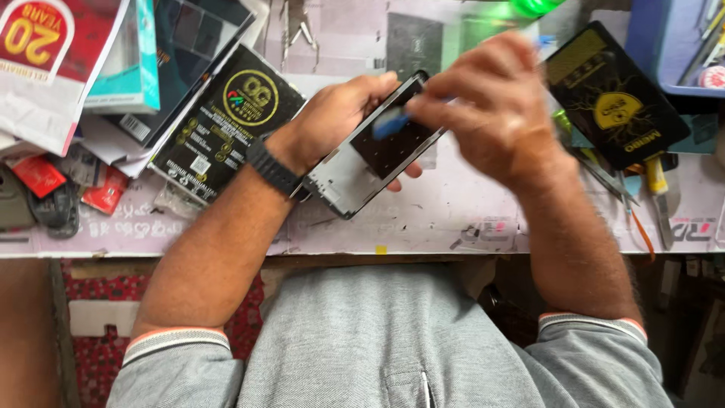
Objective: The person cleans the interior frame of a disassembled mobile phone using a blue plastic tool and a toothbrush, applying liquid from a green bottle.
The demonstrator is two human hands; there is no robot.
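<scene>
My left hand grips an opened phone above the worktable. My right hand, blurred, pinches a small blue tool against it.

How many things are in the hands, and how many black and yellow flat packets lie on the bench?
Opened phone frames with dark panel, in left hand: 1
Small blue tools, in right hand: 1
Black and yellow flat packets: 2
Total: 4
</scene>
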